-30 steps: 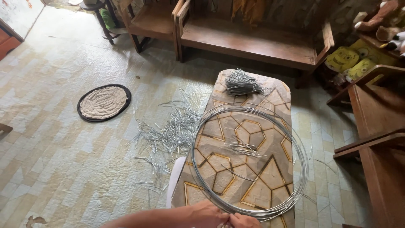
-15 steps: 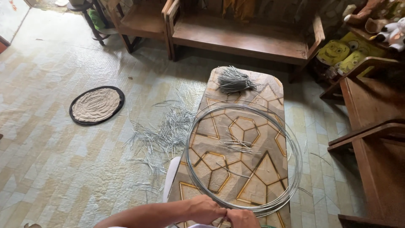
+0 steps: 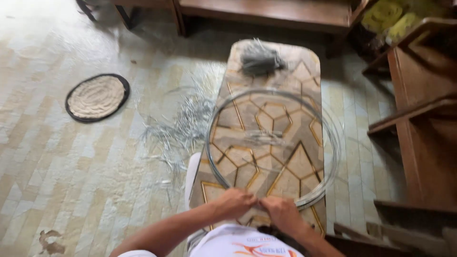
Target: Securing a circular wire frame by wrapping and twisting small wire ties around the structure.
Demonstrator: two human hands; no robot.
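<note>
Nearest in, the left hand (image 3: 234, 202) and right hand (image 3: 282, 213) sit almost knuckle to knuckle, fingers pinched tight on the near edge of a big round coil of thin silvery wire (image 3: 328, 143). That coil lies flat across the long narrow table (image 3: 304, 76) with its beige and gold geometric top. Further up, a grey bundle of short wires (image 3: 259, 61) rests at the far end. Left, loose silvery wire offcuts (image 3: 183, 126) litter the tiled floor (image 3: 71, 171), beyond them a round woven mat with a dark rim (image 3: 97, 97).

Your head camera is looking steeply down from above your hands (image 3: 259, 209), facing forward along the table (image 3: 304, 71) toward the bench (image 3: 266, 9), taking in the floor (image 3: 71, 166) at middle distance.
</note>
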